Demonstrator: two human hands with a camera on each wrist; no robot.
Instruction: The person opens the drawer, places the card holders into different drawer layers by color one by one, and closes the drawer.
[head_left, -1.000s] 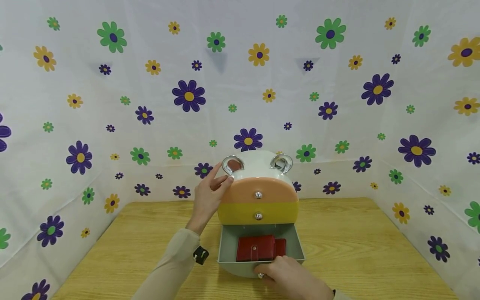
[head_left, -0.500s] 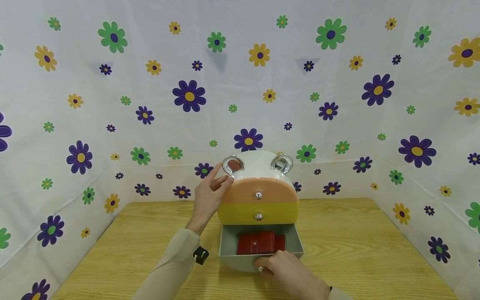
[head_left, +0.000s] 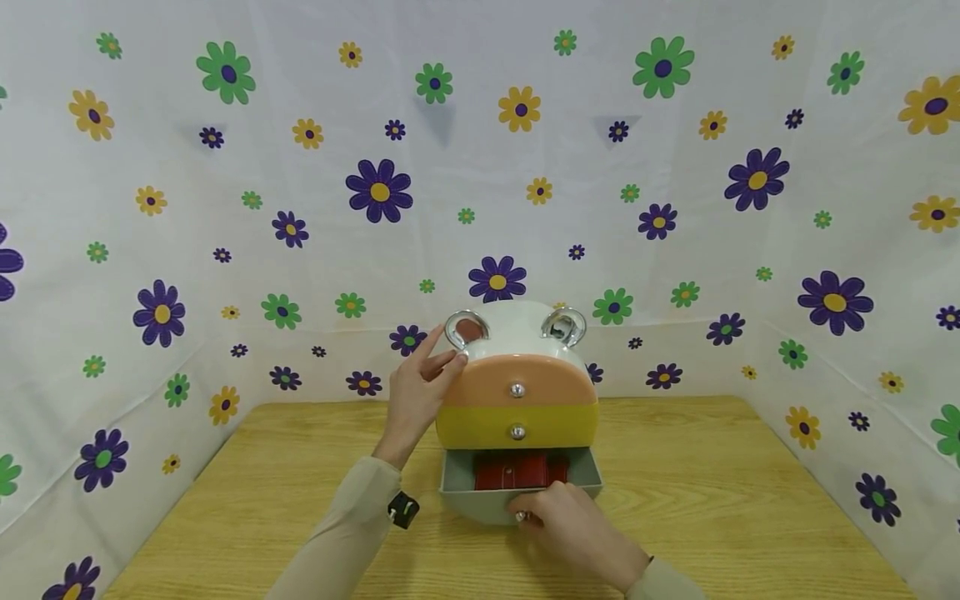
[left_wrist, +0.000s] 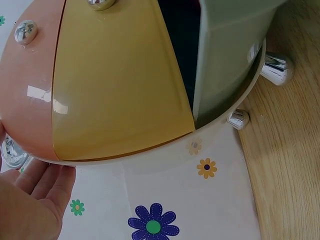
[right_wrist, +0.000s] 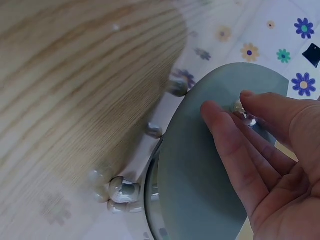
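A small bear-shaped drawer cabinet (head_left: 517, 337) with a white top and silver ring ears stands on the table. Its orange drawer (head_left: 480, 383) and yellow drawer (head_left: 480, 425) are closed, while the grey-green bottom drawer (head_left: 480, 507) is partly pulled out. Inside lie a red wallet (head_left: 525, 472) and a second red item (head_left: 557, 468), partly under the cabinet. My left hand (head_left: 415, 396) rests on the cabinet's upper left side, fingers extended and thumb near the front edge. With thumb and fingers, my right hand (head_left: 573, 525) holds the bottom drawer's silver knob (right_wrist: 243, 111).
The wooden table (head_left: 720, 492) extends on both sides of the cabinet. Behind it hangs a white cloth (head_left: 465, 250) printed with flowers. Silver feet (left_wrist: 276, 68) carry the cabinet.
My right hand has moved away from me, and the bottom drawer has slid further into the cabinet with the red items. The left hand has stayed in place.
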